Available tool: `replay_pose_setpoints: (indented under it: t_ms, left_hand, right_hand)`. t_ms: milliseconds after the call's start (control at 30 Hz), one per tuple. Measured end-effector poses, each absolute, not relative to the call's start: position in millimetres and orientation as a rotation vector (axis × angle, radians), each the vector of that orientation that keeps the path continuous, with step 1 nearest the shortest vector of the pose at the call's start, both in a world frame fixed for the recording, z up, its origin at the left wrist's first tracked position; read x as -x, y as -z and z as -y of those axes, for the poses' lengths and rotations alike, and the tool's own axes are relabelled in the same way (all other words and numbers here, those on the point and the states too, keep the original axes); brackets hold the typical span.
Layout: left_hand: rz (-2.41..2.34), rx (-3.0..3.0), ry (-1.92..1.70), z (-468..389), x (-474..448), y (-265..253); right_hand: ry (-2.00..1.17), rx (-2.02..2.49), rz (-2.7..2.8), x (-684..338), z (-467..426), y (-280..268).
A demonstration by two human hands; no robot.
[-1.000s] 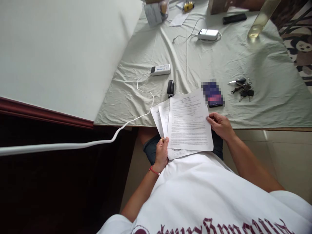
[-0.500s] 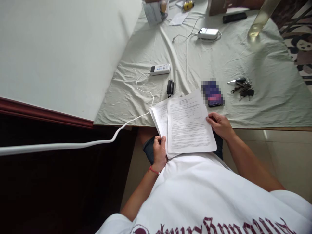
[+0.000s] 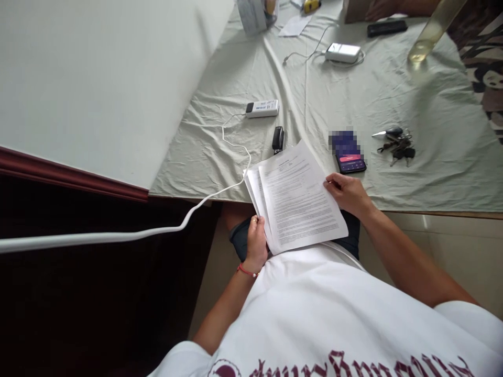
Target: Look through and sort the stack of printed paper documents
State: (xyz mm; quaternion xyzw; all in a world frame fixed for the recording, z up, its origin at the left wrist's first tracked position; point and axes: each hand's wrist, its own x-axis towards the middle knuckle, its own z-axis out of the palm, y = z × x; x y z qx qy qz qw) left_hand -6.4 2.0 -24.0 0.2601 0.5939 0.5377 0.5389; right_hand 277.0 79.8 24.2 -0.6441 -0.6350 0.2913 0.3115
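My left hand [image 3: 257, 242] is closed on the lower left edge of a stack of printed paper sheets [image 3: 255, 183], thumb on top. Over that stack lies a top sheet [image 3: 302, 204] covered in lines of print, turned slightly against the sheets below. Its right edge is pinched between the thumb and fingers of my right hand [image 3: 348, 193]. The papers lean across the table's front edge, above my lap. Just beyond their top edge is a black stapler [image 3: 278, 139], its near end close to the sheets. A phone [image 3: 349, 153] with a lit screen lies past my right hand.
On the cloth-covered table [image 3: 196, 152] are a white power strip [image 3: 262, 109] with a cable [image 3: 188, 215] running left, keys [image 3: 397, 145], a white device [image 3: 342, 53], a black case [image 3: 387, 28] and a clear bottle [image 3: 422, 47]. Another person's hand [image 3: 383, 9] is at the back.
The top sheet has shifted left and tilted, covering more of the stack. My right hand moved slightly left and up with it. My left hand stays on the stack; the view shifted a little.
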Motion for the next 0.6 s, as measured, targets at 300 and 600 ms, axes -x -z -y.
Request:
replay_pose_setpoints:
  t_ms: [300,600]
  left_hand:
    - [-1.313,-0.455,-1.283,-18.9,8.2,16.1]
    - [-1.117,-0.334,-1.016,-29.1,-3.8,7.7]
  right_hand:
    - [-0.394,1.942,1.896,-235.9,-95.4,-26.5]
    - [-0.664,1.948,1.693,-236.0,-112.1,-15.8]
